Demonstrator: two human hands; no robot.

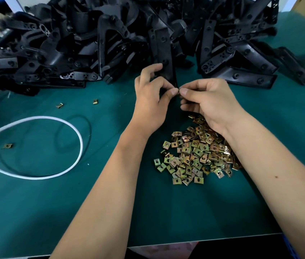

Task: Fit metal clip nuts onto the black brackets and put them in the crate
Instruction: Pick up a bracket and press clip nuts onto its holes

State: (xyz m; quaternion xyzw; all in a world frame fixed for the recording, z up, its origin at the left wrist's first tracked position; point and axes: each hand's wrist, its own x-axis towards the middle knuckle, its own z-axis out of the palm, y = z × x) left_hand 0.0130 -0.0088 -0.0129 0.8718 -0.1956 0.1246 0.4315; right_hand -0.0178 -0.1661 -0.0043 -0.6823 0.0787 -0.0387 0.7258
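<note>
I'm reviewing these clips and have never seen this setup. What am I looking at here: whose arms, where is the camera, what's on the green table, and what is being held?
No machine here: a person's bare arms, filmed from one camera worn on the head, looking down. The left hand holds a black bracket upright; the right hand pinches a small metal clip nut against its lower end. On the green table lie a pile of clip nuts, a heap of black brackets and a looped white cable.

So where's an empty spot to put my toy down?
Bare green mat lies near the front edge, below the white cable, and right of the clip nut pile. The back is crowded with black brackets.
</note>
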